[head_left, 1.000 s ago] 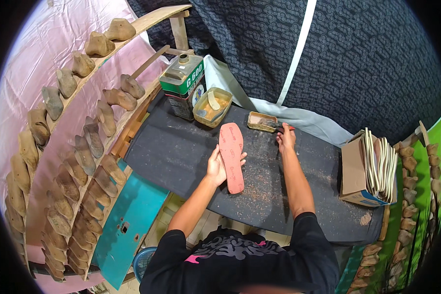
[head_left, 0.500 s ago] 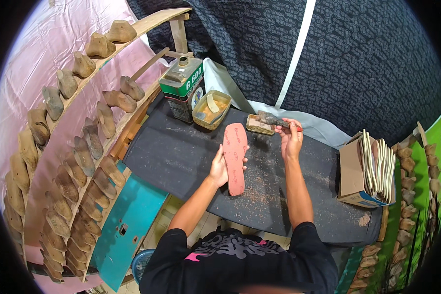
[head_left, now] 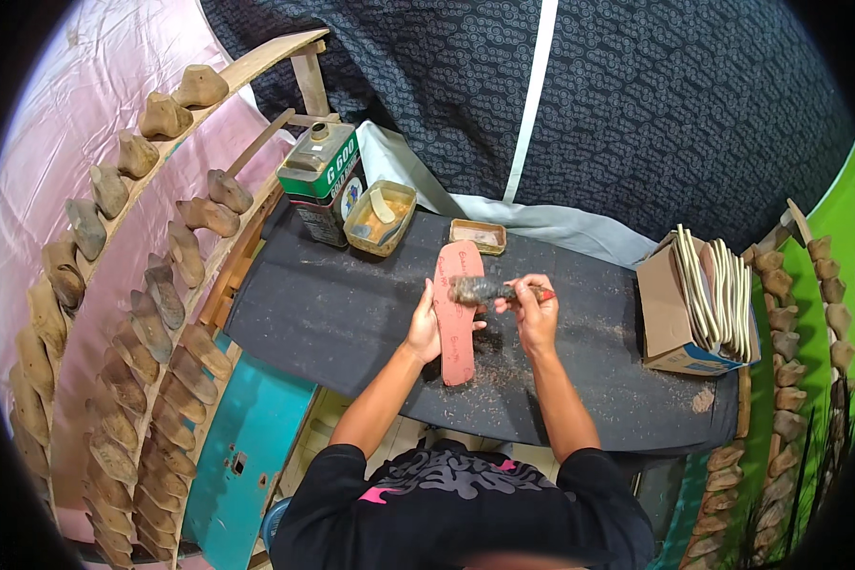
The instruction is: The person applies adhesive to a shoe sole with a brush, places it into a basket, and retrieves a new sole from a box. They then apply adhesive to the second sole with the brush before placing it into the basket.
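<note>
one sole, one brush, two hands at the dark table

while one pink sole (head_left: 454, 313) lies lengthwise on the dark table (head_left: 332, 313), the left hand (head_left: 424, 328) rests against its left edge, fingers loosely curled, thumb laid on the sole, pinning it flat. the right hand (head_left: 537, 313) is closed around the red handle of one brush (head_left: 484, 290), whose dark, clotted head reaches left across the upper part of the sole; whether the bristles touch it cannot be told.

just beyond the sole's far tip sits one small shallow tin (head_left: 477, 236), rectangular and yellowish. left of that stands one open rectangular tub (head_left: 380, 218) with amber glue and a pale spatula inside. touching the tub on its left is one tall rectangular can (head_left: 321, 180), green on top with a black lower band and a round cap on the lid.

on the right end of the table one brown cardboard box (head_left: 670, 309) with a blue strip near its base holds a stack of pale thin insoles (head_left: 717, 290) set on edge, too many to count. wooden shoe lasts (head_left: 161, 294) in rows fill the racks at the left, and more line the right edge.
</note>
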A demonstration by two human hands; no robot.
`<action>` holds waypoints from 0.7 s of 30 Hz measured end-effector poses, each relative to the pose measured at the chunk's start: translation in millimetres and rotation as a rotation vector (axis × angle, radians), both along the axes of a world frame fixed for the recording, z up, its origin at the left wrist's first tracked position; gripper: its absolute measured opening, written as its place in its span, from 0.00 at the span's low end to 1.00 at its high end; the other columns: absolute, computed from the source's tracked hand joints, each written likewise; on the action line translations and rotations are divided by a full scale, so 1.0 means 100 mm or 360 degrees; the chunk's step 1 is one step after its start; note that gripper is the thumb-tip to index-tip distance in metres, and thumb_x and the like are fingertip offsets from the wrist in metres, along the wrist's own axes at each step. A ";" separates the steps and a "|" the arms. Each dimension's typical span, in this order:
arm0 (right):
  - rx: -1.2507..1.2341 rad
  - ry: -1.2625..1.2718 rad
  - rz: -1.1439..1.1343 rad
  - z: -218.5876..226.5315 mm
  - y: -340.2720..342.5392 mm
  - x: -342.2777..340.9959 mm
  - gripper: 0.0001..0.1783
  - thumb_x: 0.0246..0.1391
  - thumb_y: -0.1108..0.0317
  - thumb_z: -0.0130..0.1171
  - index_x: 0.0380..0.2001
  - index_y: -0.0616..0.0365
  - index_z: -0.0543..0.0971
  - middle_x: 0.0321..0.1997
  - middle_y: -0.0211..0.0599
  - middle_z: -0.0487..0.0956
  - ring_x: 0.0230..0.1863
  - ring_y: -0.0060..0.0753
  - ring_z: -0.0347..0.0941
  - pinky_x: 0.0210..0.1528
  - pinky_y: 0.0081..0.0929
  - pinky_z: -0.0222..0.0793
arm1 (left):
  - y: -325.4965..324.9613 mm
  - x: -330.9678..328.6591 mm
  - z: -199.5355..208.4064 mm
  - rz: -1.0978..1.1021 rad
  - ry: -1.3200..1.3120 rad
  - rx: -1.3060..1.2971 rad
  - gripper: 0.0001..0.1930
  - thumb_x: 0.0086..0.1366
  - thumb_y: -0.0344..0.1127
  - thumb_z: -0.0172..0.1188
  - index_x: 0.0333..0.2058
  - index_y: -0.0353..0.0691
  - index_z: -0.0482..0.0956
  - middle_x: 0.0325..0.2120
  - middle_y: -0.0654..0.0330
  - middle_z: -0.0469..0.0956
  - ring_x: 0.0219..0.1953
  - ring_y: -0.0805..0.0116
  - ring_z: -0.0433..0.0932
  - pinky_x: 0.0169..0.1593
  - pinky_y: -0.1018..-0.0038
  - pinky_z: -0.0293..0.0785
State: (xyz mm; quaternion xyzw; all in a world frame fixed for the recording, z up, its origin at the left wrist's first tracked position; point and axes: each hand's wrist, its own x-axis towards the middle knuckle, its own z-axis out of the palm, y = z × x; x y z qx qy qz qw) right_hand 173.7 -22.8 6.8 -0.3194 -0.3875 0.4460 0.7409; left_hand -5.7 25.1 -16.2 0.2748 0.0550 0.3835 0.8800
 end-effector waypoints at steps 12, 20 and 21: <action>0.0005 0.0225 -0.0401 0.26 0.15 0.13 0.07 0.57 0.72 0.53 0.34 0.66 0.73 0.30 0.39 0.76 0.24 0.31 0.75 0.25 0.23 0.73 | -0.16 0.11 0.06 0.0032 0.0177 0.0216 0.35 0.68 0.63 0.28 0.61 0.41 0.58 0.53 0.51 0.69 0.50 0.60 0.72 0.52 0.58 0.71; -0.0072 0.0043 -0.0090 0.18 -0.12 -0.04 0.06 0.58 0.72 0.52 0.30 0.64 0.72 0.29 0.40 0.76 0.23 0.32 0.75 0.23 0.24 0.72 | -0.20 0.01 0.00 0.0149 0.0175 0.0112 0.36 0.67 0.64 0.28 0.60 0.41 0.59 0.50 0.52 0.70 0.48 0.62 0.73 0.50 0.61 0.73; -0.0071 0.0044 -0.0090 0.20 -0.09 0.01 0.06 0.58 0.72 0.52 0.30 0.64 0.72 0.29 0.40 0.76 0.23 0.32 0.75 0.23 0.24 0.72 | -0.21 0.00 0.00 0.0120 0.0172 0.0150 0.36 0.67 0.64 0.28 0.60 0.42 0.59 0.50 0.52 0.70 0.48 0.62 0.73 0.49 0.62 0.74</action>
